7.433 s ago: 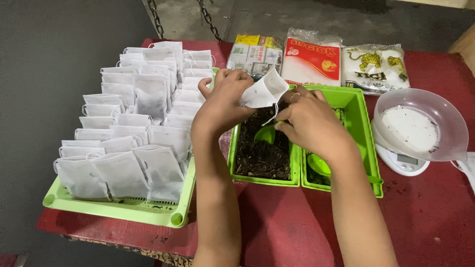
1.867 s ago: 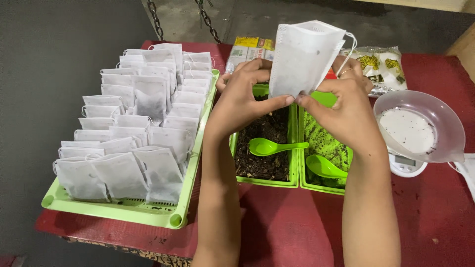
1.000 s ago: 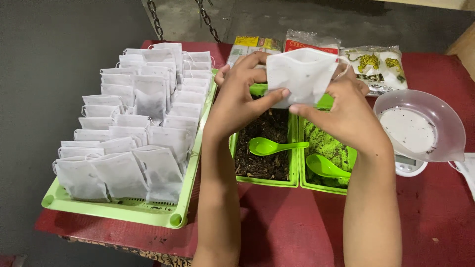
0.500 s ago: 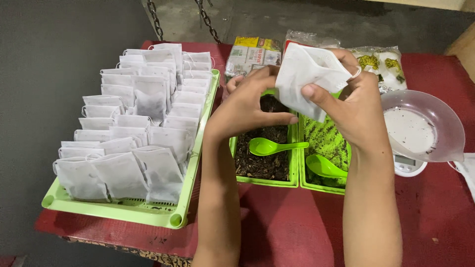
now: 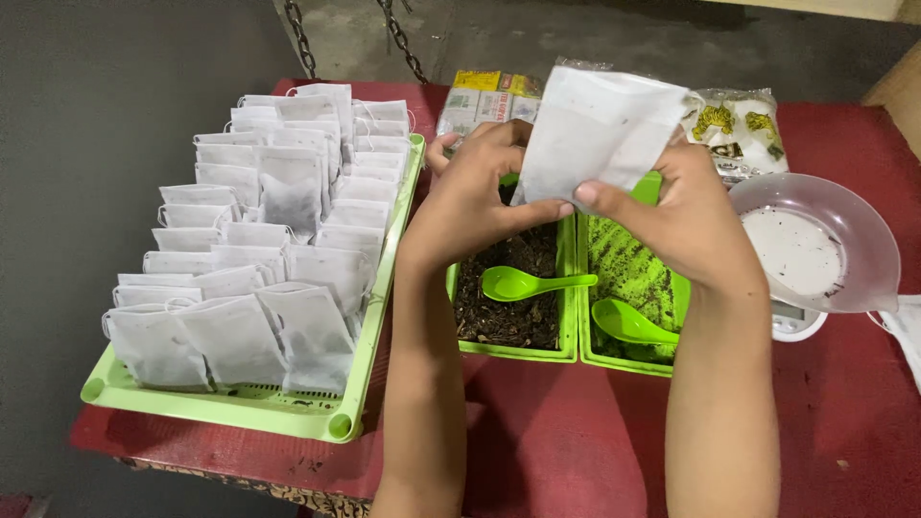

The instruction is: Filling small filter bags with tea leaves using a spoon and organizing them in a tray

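A white filter pouch (image 5: 597, 132) is held up flat between both hands above two green tubs. My left hand (image 5: 473, 197) pinches its lower left corner with thumb and fingers. My right hand (image 5: 683, 213) grips its lower right side. Below them, the left green tub (image 5: 570, 288) holds dark loose material with a green spoon (image 5: 526, 283) lying on it. The right green tub (image 5: 587, 351) holds green-brown material and a second green spoon (image 5: 625, 322).
A green tray (image 5: 245, 408) on the left holds several filled white pouches (image 5: 251, 257) standing in rows. A clear bowl (image 5: 815, 245) sits on a white scale (image 5: 796, 322) at the right. Packets (image 5: 484, 98) lie at the back of the red table (image 5: 844, 412).
The pouch was tilted and partly crumpled in the right hand half a second ago; now it is spread flat between both hands, with the left hand back on its corner.
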